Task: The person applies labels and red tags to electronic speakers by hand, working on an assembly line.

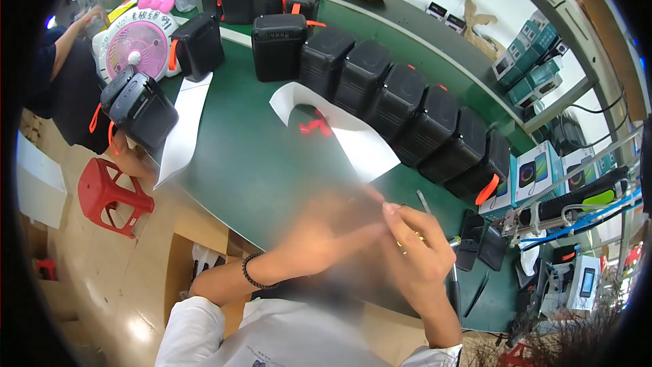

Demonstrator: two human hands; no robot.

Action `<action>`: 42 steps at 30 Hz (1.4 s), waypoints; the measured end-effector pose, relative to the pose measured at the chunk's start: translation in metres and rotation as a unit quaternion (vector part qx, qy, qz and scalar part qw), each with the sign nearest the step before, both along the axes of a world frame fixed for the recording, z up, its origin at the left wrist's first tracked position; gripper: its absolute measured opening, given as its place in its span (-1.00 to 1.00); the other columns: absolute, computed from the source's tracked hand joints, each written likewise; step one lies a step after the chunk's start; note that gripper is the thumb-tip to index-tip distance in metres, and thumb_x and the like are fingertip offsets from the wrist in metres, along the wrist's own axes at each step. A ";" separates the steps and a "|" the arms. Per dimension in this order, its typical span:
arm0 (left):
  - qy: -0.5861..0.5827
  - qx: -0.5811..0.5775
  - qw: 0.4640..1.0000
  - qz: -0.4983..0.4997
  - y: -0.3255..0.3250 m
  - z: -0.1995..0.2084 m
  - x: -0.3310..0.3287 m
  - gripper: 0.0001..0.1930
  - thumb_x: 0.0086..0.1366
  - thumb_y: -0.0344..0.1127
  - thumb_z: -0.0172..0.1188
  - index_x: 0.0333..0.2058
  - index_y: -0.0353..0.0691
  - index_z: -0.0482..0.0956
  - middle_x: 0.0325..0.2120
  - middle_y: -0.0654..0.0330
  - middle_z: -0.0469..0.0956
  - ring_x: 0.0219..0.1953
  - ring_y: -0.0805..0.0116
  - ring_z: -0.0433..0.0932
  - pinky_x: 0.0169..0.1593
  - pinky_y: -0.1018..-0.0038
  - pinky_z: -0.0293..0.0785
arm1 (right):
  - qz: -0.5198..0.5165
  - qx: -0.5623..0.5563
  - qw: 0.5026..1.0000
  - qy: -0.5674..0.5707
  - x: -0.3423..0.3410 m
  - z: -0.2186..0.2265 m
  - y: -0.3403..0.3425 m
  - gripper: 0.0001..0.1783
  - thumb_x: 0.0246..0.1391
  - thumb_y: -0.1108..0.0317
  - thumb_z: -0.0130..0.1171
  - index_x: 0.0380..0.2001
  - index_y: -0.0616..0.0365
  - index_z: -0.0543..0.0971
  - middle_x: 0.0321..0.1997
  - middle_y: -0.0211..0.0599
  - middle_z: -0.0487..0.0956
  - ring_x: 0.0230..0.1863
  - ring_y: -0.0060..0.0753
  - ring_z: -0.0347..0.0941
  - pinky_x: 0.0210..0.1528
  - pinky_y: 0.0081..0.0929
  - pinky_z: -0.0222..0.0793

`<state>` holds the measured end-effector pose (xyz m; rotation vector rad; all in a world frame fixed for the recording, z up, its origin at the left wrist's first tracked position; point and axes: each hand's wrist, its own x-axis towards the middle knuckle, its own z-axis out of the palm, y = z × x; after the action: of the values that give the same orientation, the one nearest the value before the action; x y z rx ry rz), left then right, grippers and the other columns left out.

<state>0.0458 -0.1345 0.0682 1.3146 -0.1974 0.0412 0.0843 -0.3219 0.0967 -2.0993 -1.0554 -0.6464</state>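
Red stool [109, 196] far left on the floor. Left hand [326, 231], blurred, fingers reaching toward the right one; grip unclear. Right hand [414, 245] just beside it, fingertips pinched on a small yellowish part [407, 236], too tiny to identify. Both hover over green table [251, 163]. Row of black speakers [407, 105] behind, well apart.

Probably a factory assembly line: identical black boxes [380, 88] rowed along a green workbench [251, 163], stacked cartons [533, 68].
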 end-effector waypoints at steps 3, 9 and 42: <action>-0.045 0.238 0.969 0.041 0.012 0.007 -0.003 -0.58 0.27 -0.40 0.37 0.08 -0.33 0.54 0.01 0.10 0.55 0.07 0.31 0.54 0.17 0.37 0.43 | 0.038 -0.034 0.998 0.025 0.014 0.000 -0.008 -0.47 -0.10 0.61 0.47 0.03 0.11 0.72 -0.11 -0.22 0.69 -0.20 -0.28 0.66 -0.18 -0.42 0.59; 0.020 0.150 0.983 0.108 0.028 -0.024 -0.017 -0.51 0.43 -0.35 0.02 0.29 -0.36 0.33 0.29 0.00 0.39 0.38 0.18 0.29 0.45 0.26 0.09 | 0.080 -0.108 0.981 0.141 0.041 -0.012 -0.029 -0.56 -0.09 0.47 0.51 -0.04 0.01 0.77 -0.15 -0.37 0.67 -0.21 -0.31 0.56 -0.20 -0.42 0.52; 0.081 0.080 0.993 -0.015 0.015 -0.060 0.004 -0.48 0.62 -0.14 -0.24 0.34 -0.39 0.31 0.36 -0.02 0.32 0.42 0.18 0.26 0.46 0.33 0.09 | 0.024 -0.035 0.945 0.325 0.039 -0.030 -0.024 -0.60 -0.10 0.50 0.47 -0.12 -0.06 0.82 -0.18 -0.39 0.59 -0.26 -0.39 0.35 -0.21 -0.48 0.34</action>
<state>0.0501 -0.1199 0.0078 1.4677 -0.0833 -0.1075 0.1229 -0.3458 0.0669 -2.1073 -0.7469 0.1247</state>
